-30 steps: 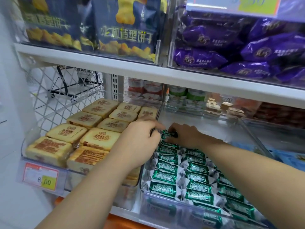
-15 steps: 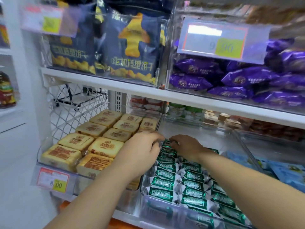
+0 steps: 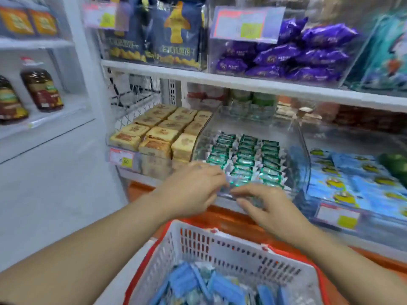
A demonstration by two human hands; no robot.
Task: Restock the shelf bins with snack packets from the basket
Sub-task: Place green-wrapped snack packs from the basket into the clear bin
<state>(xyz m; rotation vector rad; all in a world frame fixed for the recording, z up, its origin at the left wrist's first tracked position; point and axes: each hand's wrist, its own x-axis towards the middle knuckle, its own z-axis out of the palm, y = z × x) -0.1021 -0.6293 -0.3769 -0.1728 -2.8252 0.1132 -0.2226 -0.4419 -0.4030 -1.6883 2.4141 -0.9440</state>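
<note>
1. Head view: the clear bin (image 3: 302, 150) on the middle shelf holds three neat rows of green packets (image 3: 246, 159). The rows run from its front lip well toward the back, so this bin looks largely stocked, with bare floor only at the rear.
2. The left hand (image 3: 193, 188) is at the bin's front lip, fingers close together and reaching toward the front row. Blur hides whether they pinch a packet, so I cannot tell.
3. The right hand (image 3: 268, 205) hovers just in front of the same lip, fingers spread and loose, with nothing seen in them.
4. The basket (image 3: 220, 245) sits below the hands, near the shelf. It holds a heap of blue packets (image 3: 220, 285) and no green ones that I can see.
5. Judgement: the green stage seems about done. The blue packets are left, likely for the blue bin (image 3: 352, 179) just to the right, so much of the task remains.
</note>
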